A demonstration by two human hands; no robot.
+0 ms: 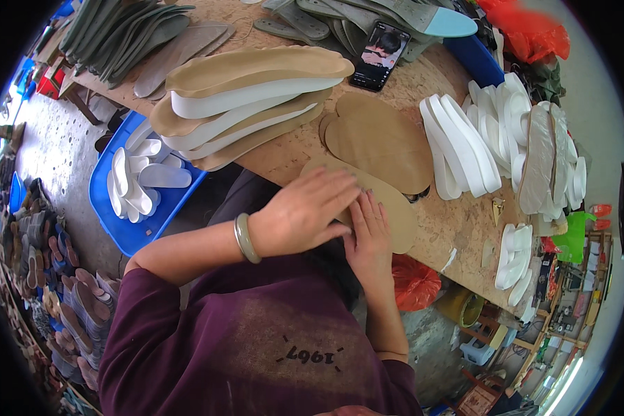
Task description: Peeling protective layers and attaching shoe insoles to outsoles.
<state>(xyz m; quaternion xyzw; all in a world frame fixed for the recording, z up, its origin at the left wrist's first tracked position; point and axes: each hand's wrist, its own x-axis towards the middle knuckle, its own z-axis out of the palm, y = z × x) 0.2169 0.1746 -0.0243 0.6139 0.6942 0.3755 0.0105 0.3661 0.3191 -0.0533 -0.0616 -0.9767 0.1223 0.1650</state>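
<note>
My left hand, with a pale bangle at the wrist, lies over a tan sole-shaped piece at the table's near edge. Its fingers are stretched out toward the right, and the thumb is apart from them. Beside it, my right hand rests on the same piece, fingers extended flat, its tips next to my left fingers. No object shows in either hand. Just beyond lies a pile of brown sole-shaped pieces. On the left is a stack of thick white soles with tan tops.
White soles stand in a row at the right, more behind them. A phone lies at the back, near grey soles. A blue bin of white soles sits below the left edge. A red plastic bag hangs under the near edge.
</note>
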